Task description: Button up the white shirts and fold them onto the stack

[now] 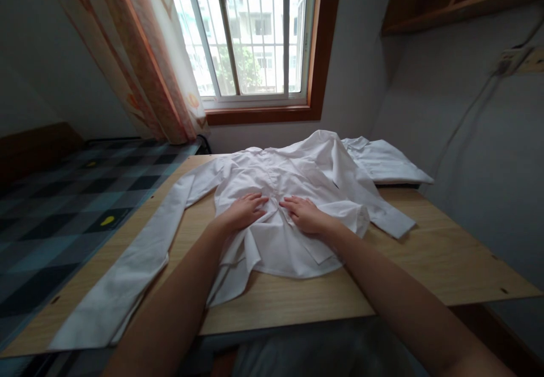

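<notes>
A white long-sleeved shirt lies spread and wrinkled on the wooden board, its collar end toward the window. One sleeve stretches down to the near left corner of the board; the other is bent, with its cuff at the right. My left hand rests on the middle of the shirt, palm down, fingers spread and pointing right. Just across from it my right hand lies on the cloth, fingers apart and pointing left. A small gap with creased fabric separates the fingertips.
Behind the shirt, folded white clothing lies at the board's back right. A bed with a checked cover adjoins the left side. Window and curtain are beyond; a cable hangs on the right wall.
</notes>
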Demonstrator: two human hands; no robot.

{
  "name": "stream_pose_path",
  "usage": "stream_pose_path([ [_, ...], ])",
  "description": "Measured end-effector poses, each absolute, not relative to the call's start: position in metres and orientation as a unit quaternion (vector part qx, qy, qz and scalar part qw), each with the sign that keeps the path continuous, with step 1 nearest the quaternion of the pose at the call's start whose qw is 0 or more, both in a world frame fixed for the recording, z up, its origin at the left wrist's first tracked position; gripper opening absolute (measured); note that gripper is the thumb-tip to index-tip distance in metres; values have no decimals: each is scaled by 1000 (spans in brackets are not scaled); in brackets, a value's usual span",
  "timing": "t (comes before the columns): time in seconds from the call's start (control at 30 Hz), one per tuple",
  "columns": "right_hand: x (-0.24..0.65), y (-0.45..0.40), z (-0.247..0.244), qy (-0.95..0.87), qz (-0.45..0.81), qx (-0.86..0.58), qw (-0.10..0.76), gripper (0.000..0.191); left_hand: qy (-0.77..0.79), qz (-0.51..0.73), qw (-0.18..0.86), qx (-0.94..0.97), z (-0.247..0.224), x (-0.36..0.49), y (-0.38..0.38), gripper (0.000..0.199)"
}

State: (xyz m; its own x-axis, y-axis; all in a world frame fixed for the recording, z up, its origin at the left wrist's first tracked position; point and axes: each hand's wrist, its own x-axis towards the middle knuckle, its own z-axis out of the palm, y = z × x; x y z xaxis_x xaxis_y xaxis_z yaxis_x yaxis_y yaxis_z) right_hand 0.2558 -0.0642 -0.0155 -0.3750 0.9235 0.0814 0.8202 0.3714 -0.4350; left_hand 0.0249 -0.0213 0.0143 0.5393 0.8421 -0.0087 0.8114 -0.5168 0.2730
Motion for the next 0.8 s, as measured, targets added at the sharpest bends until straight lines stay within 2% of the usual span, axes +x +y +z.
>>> stream_pose_path([
  [0.13, 257, -55, -18, -802, 161, -547, 175, 48, 490, 122, 100, 857, 15, 24, -20, 42],
  [0.3, 258, -55, -18, -802, 157, -545, 185, 47, 488, 103, 42, 866, 34, 33, -39, 26],
  [0.5, 255, -62, -16, -802, 141, -548, 193, 45, 523, -22, 55, 850, 48, 41, -62, 31],
  [0.67, 255, -70, -5, -806, 103, -547, 202, 38, 552, -61, 100, 826, 57, 38, -72, 46],
  [0.8, 253, -77, 8, -802, 64, -551, 221, 22, 546, -63, 99, 830, 67, 36, -80, 47],
])
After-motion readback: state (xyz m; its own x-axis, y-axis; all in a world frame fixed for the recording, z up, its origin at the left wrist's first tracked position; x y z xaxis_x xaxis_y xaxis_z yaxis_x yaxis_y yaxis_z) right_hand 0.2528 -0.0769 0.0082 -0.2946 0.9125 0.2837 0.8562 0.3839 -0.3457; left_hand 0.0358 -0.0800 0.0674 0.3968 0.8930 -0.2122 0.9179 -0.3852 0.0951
